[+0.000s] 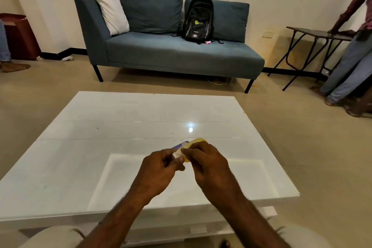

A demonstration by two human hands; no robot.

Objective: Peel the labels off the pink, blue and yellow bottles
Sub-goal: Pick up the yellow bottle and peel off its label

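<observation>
Red cabinet [20, 36]: stands against the wall at far left, with a trousered leg and a shoe partly in frame beside it.
Sofa [171, 52]: blue-grey, across the room beyond the table; a white cushion [112, 15] leans in its left corner.
Backpack [198, 19]: black, upright on the sofa seat, against the back cushions.
Table [100, 147]: white and glossy, low, directly in front of the person; a ceiling light reflects on its top.
Left hand [159, 169]: raised above the table, fingers curled, thumb and fingertips pinching the white cap end of the bottle.
Yellow bottle [198, 142]: held in the air between both hands over the middle of the table, lying roughly sideways, its far end poking out past the right fingers.
Label [180, 145]: a purple-blue strip shows at the bottle's left side above the left fingers; whether it is lifted or still stuck cannot be told.
Right hand [207, 164]: closed around the bottle's body, covering most of it.
Folding table [314, 33]: dark, by the wall at right.
Standing person [350, 62]: at the right edge, one hand resting on the folding table.
</observation>
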